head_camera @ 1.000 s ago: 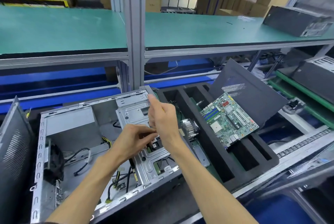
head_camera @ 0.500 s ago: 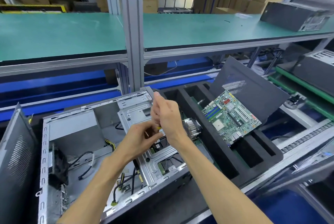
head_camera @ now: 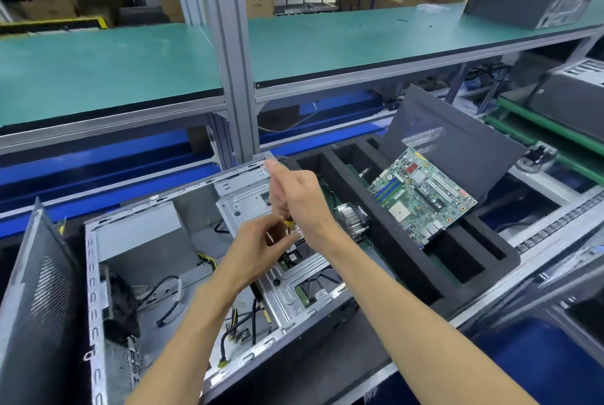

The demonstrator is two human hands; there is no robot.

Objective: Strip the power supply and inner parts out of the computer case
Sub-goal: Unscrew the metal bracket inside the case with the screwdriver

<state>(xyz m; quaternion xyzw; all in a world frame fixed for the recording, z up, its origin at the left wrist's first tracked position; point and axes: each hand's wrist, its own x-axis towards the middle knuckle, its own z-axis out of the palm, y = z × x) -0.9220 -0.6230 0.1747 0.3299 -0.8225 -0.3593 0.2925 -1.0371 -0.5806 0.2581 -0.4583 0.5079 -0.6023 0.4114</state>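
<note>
The computer case [head_camera: 137, 260] is laid on its side on the worktop, open face up, its long axis running from near left to far right. Both hands are raised over the silver drive cage [head_camera: 248, 205] at the case's far-right end. A small yellow-tipped part [head_camera: 289, 224] is pinched between the curled fingers of the left hand [head_camera: 258, 247] and the right hand [head_camera: 300, 198], whose forefinger is stretched toward the case's far rim. Loose black cables [head_camera: 163, 296] are seen on the case floor, with open room left of the cage. Just right of the case, a black foam tray [head_camera: 385, 241] is set; a green motherboard [head_camera: 421, 198] is propped in it, tilted against a dark side panel [head_camera: 457, 156].
</note>
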